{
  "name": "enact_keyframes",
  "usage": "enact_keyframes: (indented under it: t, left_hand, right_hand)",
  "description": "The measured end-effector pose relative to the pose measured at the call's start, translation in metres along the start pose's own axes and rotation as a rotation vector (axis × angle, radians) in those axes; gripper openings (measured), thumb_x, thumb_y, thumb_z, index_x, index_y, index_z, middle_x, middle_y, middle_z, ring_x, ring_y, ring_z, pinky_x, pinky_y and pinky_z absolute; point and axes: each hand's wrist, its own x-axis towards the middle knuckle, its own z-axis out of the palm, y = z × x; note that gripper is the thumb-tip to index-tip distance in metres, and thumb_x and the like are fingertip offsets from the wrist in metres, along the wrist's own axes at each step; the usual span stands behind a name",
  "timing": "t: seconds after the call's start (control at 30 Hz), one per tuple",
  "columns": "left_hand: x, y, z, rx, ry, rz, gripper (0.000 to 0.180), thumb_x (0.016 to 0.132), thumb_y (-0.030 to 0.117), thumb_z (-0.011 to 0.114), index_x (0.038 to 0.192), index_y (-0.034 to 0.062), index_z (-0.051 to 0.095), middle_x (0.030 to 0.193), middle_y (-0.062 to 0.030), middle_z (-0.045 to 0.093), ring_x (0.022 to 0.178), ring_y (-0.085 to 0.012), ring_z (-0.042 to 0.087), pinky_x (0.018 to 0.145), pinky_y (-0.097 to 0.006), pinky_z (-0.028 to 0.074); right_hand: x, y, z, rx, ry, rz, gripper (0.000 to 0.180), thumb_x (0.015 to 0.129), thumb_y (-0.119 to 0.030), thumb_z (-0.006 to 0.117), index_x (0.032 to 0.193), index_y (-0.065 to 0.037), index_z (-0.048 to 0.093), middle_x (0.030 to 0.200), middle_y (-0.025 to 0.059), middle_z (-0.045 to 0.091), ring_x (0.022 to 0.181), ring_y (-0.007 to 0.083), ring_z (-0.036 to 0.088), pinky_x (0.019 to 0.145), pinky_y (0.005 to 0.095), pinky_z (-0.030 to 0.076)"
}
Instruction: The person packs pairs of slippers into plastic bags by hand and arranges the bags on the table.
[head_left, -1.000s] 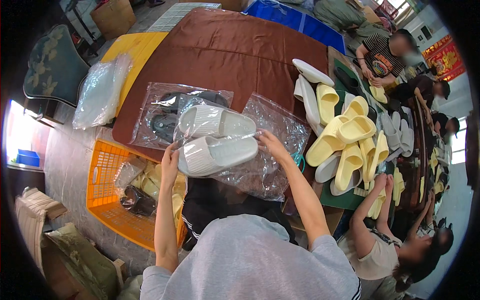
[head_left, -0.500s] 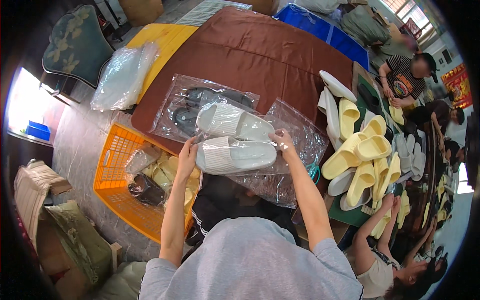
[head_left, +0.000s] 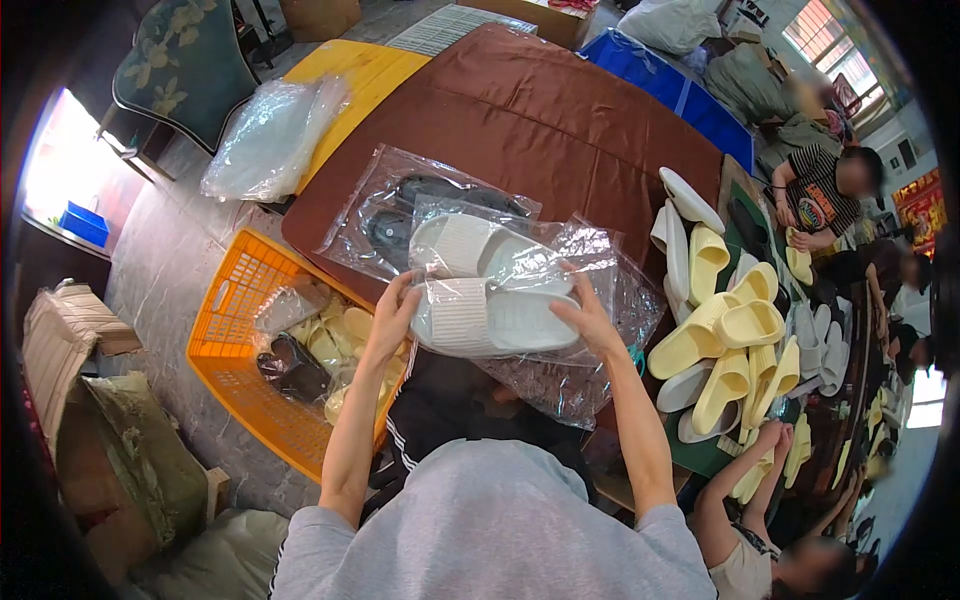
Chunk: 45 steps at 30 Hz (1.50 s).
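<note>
While both hands work at the near edge of the brown surface, a lot sits around them. Bagged dark slippers lie flat on the surface just beyond. An orange crate with packed pairs stands below left, by the left forearm. A heap of clear bags rests on a yellow board further left. Pale yellow and white slippers are piled to the right, where another person's hand reaches in from below. A blue bin stands at the far side.

White slippers, two of them, one partly over the other, are held just above the surface edge, wrapped in a crinkled clear bag that hangs down toward the lap.

Left hand: fingers curled on the left end of the nearer slipper, thumb on top, gripping through the plastic. Right hand: fingers spread, loosely closed on the right end of the same slipper and bag. Both forearms come up from the lower edge, elbows bent, angled inward.
</note>
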Motion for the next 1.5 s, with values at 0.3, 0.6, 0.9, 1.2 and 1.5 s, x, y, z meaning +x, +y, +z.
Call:
enact_keyframes:
  t: [0.3, 0.6, 0.9, 1.2, 1.5]
  left_hand:
    - [-0.002, 0.035, -0.003, -0.251, -0.157, -0.306, 0.033, 0.101, 0.036, 0.049, 0.111, 0.0060, 0.061, 0.077, 0.0039, 0.056, 0.068, -0.0054, 0.051, 0.060, -0.020, 0.039]
    - [-0.006, 0.042, 0.022, -0.081, 0.134, -0.019, 0.026, 0.102, 0.023, 0.050, 0.103, 0.0020, 0.066, 0.071, 0.0066, 0.051, 0.064, -0.0028, 0.043, 0.055, -0.022, 0.033]
    - [-0.052, 0.017, 0.100, -0.584, 0.344, -0.306, 0.022, 0.101, 0.022, 0.052, 0.117, 0.0083, 0.059, 0.085, 0.0045, 0.055, 0.072, -0.0046, 0.052, 0.059, -0.019, 0.042]
    - [-0.097, -0.028, 0.184, -0.777, 0.057, -0.607, 0.026, 0.099, 0.012, 0.052, 0.124, 0.0055, 0.049, 0.104, -0.0034, 0.058, 0.095, -0.0156, 0.060, 0.088, -0.036, 0.054]
    - [-0.121, -0.030, 0.199, -0.620, -0.086, -0.692, 0.025, 0.100, 0.016, 0.051, 0.121, 0.0044, 0.050, 0.120, -0.0090, 0.062, 0.091, -0.0138, 0.060, 0.086, -0.032, 0.052]
  right_hand:
    - [-0.055, -0.037, -0.024, -0.157, -0.048, -0.036, 0.053, 0.082, -0.007, 0.069, 0.133, -0.004, 0.053, 0.125, 0.0041, 0.058, 0.116, 0.0139, 0.051, 0.100, 0.0296, 0.040]
    - [-0.148, -0.049, -0.101, -0.364, 0.381, -0.167, 0.042, 0.078, -0.011, 0.072, 0.116, -0.005, 0.056, 0.115, 0.0047, 0.057, 0.114, 0.0178, 0.051, 0.101, 0.0318, 0.038]
    - [-0.150, -0.052, -0.299, 0.167, 1.178, -0.348, 0.038, 0.089, -0.014, 0.066, 0.121, 0.000, 0.052, 0.115, 0.0104, 0.056, 0.105, 0.0195, 0.054, 0.093, 0.0321, 0.044]
    - [-0.102, -0.029, -0.385, 0.303, 1.389, -0.307, 0.063, 0.090, -0.020, 0.067, 0.142, -0.005, 0.037, 0.140, 0.0158, 0.040, 0.125, 0.0271, 0.044, 0.099, 0.0418, 0.042]
    - [-0.094, -0.003, -0.056, -0.961, 0.330, -0.406, 0.059, 0.086, -0.025, 0.068, 0.140, -0.016, 0.048, 0.152, 0.0146, 0.034, 0.143, 0.0370, 0.025, 0.115, 0.0533, 0.020]
